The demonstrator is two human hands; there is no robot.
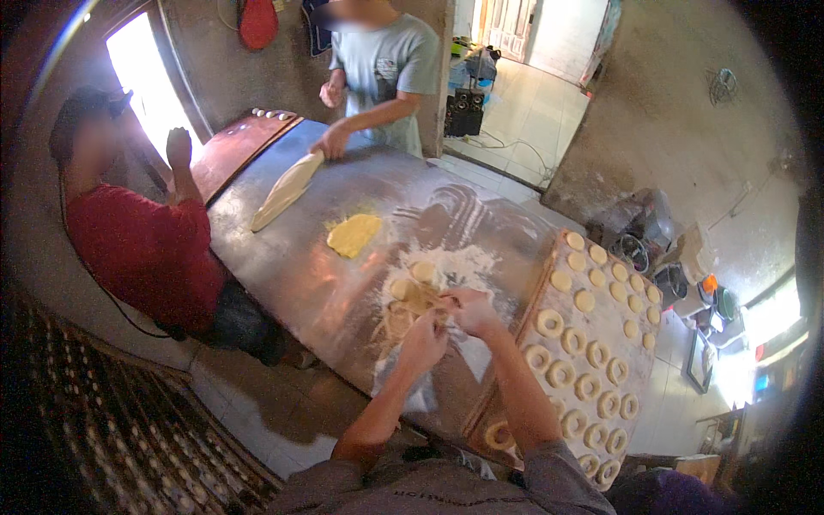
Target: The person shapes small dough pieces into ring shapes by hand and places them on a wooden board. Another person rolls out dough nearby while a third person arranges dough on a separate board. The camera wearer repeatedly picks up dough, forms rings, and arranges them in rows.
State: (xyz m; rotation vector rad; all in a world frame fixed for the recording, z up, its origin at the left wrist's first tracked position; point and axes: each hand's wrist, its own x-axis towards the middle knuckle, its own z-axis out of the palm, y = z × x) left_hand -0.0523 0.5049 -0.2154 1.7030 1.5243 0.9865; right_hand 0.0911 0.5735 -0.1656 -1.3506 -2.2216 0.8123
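Note:
My left hand [423,342] and my right hand [470,311] meet over the floured middle of the metal table. Their fingers are closed at a thin, pale piece of dough [421,299]; much of it is hidden by the fingers. Just beyond lie small round pieces of dough [421,271] in scattered white flour [468,262]. Farther left, a flattened yellow lump of dough [354,235] rests on the metal. To the right, a wooden board [532,330] bears many dough rings [588,386] and, toward its far end, plain dough discs [584,300].
Across the table [309,283], a person in a light shirt [386,64] touches a long strip of dough [287,190]. Another person in red [142,249] is at the left edge. A reddish board [236,150] with small white pieces sits at the far left corner.

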